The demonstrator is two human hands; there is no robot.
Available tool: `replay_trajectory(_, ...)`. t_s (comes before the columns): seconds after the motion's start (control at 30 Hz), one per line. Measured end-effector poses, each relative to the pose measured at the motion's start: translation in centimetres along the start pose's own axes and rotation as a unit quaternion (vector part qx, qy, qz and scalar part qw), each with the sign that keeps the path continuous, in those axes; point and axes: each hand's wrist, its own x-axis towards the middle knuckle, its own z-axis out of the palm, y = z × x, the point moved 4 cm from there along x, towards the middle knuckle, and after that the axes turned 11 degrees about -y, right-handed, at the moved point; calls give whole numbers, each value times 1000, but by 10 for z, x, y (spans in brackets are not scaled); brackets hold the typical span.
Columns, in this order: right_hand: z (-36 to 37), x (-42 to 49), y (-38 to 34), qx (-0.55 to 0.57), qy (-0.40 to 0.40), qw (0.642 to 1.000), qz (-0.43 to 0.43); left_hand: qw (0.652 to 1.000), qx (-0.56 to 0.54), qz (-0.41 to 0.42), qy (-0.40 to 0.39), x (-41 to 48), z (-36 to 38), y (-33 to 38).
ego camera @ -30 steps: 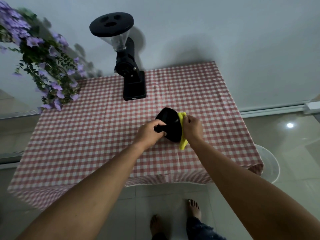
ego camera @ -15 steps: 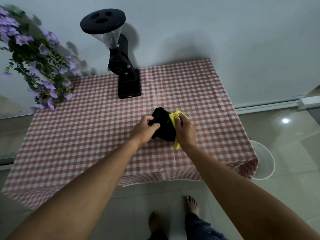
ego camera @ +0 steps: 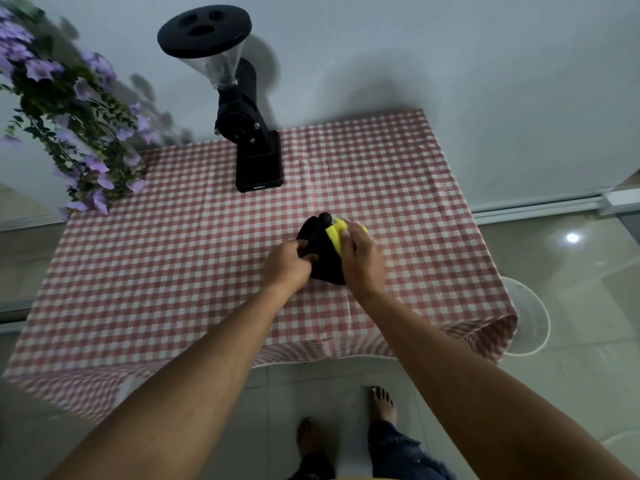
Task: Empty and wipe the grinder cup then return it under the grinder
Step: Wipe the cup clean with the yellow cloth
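Observation:
The black grinder cup is held tilted just above the checked tablecloth, near the table's middle right. My left hand grips its left side. My right hand presses a yellow cloth against the cup's right side, and most of the cloth is hidden under the fingers. The black grinder, with a clear hopper and a flat black lid, stands at the back of the table. The spot on its base below the spout is bare.
A plant with purple flowers hangs over the table's back left corner. A white round bin stands on the floor by the table's right edge. My bare feet are on the tiled floor in front of the table.
My right hand has slid the yellow cloth up and over the cup's side, so less of the cloth hangs below. My left hand has kept its grip on the cup.

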Motion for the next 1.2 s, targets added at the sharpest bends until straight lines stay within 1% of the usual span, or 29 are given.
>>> replay_trajectory(0.07,-8,0,14,56,7,992,109,1000,12,13,20,0,4,1)
replay_trajectory(0.1,-10,-1,15,54,7,990,127,999,17,19,30,0,5,2)
replay_trajectory(0.17,-12,-3,9,16,3,995,94,998,16,28,52,-1,6,2)
replay_trajectory(0.27,-5,-8,-4,-12,-20,1000,-20,996,10,35,76,-2,5,1)
replay_trajectory(0.3,-5,-8,-3,-17,-16,999,-40,997,5,36,75,-2,5,0)
replay_trajectory(0.33,-5,-8,3,-20,-8,999,-39,997,1,35,70,-1,6,-1)
replay_trajectory(0.37,-9,-8,9,-15,1,1000,-16,997,-3,35,62,-1,6,-2)
replay_trajectory(0.47,-22,-3,28,0,8,996,91,998,-12,39,38,2,5,-3)
replay_trajectory(0.53,-30,1,30,13,18,993,117,999,-15,43,28,3,3,-4)
replay_trajectory(0.57,-32,4,27,28,30,993,113,999,-12,45,25,3,2,-5)
replay_trajectory(0.63,-31,6,12,50,41,995,73,998,-3,51,23,3,1,-6)
replay_trajectory(0.7,-17,3,-6,37,-4,999,23,998,-1,55,30,3,0,-6)
replay_trajectory(0.77,-4,2,-7,20,-41,999,0,997,-8,60,37,3,-1,-7)
replay_trajectory(0.8,-5,3,-3,28,-41,999,15,997,-13,63,36,2,0,-8)
replay_trajectory(0.9,-18,10,21,62,-40,989,132,997,-22,68,30,-1,3,-12)
replay_trajectory(0.93,-21,12,23,59,-40,987,146,997,-19,71,31,-1,3,-12)
replay_trajectory(1.0,-18,13,15,30,-43,991,125,996,-8,77,34,0,3,-11)
replay_trajectory(1.1,-4,10,1,14,-58,997,58,996,-11,77,35,1,1,-12)
replay_trajectory(1.17,-9,12,4,46,-51,996,58,997,-18,72,33,-1,2,-14)
replay_trajectory(1.2,-14,15,11,65,-47,993,85,997,-21,70,35,-1,2,-15)
